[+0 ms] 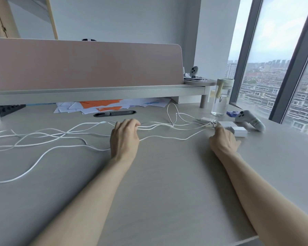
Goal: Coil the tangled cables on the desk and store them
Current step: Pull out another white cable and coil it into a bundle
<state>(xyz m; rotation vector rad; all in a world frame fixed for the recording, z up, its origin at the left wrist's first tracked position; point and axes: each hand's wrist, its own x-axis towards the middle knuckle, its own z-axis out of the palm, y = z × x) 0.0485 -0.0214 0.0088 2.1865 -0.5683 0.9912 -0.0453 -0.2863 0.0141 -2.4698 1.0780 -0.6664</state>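
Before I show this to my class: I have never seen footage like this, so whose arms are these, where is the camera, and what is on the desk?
The single picture comes from a camera worn on a person's head, looking down at their own bare arms. The left hand has its fingers curled around several white cables strewn tangled across the desk. The right hand reaches the cable ends beside white chargers; its grip is unclear. Nearby stand a water bottle and a game controller.

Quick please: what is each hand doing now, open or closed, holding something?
Left hand: closed on the white cables.
Right hand: fingers at the cable ends beside the chargers; grip cannot be told.
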